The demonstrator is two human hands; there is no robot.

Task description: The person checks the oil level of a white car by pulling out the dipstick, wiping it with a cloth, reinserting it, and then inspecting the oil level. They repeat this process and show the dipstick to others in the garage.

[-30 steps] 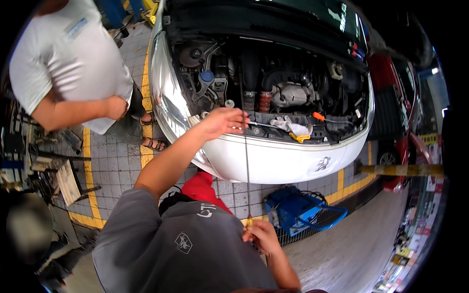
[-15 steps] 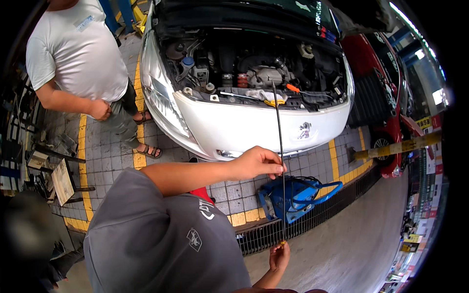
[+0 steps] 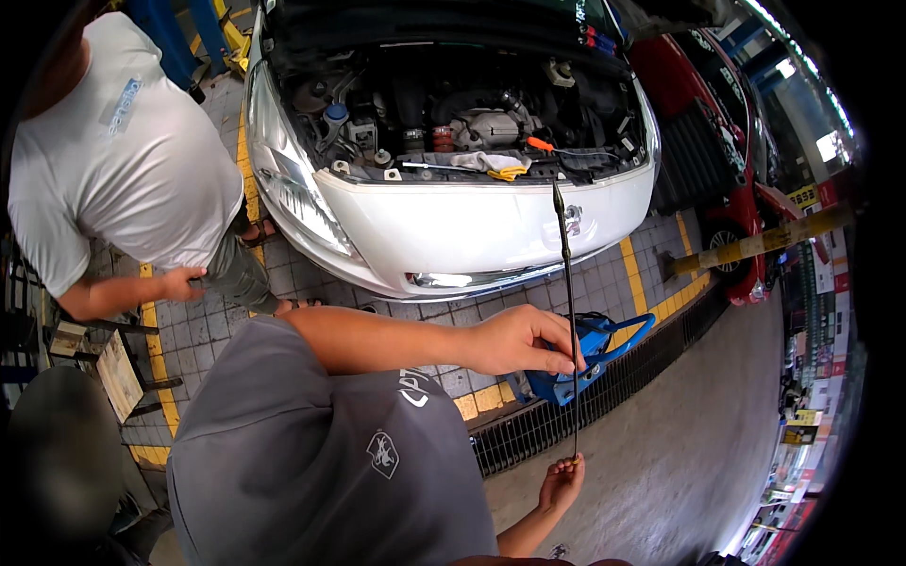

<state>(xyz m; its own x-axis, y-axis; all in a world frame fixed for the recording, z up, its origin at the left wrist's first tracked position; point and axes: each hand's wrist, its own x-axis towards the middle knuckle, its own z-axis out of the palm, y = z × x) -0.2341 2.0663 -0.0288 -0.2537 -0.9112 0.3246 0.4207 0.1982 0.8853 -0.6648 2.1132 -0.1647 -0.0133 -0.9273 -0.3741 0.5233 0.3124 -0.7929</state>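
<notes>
I hold a long thin metal dipstick (image 3: 566, 274) upright in front of me. My left hand (image 3: 517, 340) reaches across from the left and pinches the rod about two thirds of the way down. Below it, my right hand (image 3: 561, 483) grips the yellowish handle end. The rod's dark tip points up in front of the bumper of a white car (image 3: 472, 231). The car's hood is raised and its engine bay (image 3: 453, 123) is exposed.
A person in a white T-shirt (image 3: 123, 170) stands at the left by the car's headlight. A rag (image 3: 486, 162) and an orange-handled tool (image 3: 543, 145) lie on the engine bay's front edge. A blue plastic object (image 3: 604, 344) sits beside a floor drain grate (image 3: 566, 420). A red car (image 3: 708, 141) is parked at the right.
My left hand has slid down the dipstick from near its tip toward my right hand. The rod has come away from the engine bay.
</notes>
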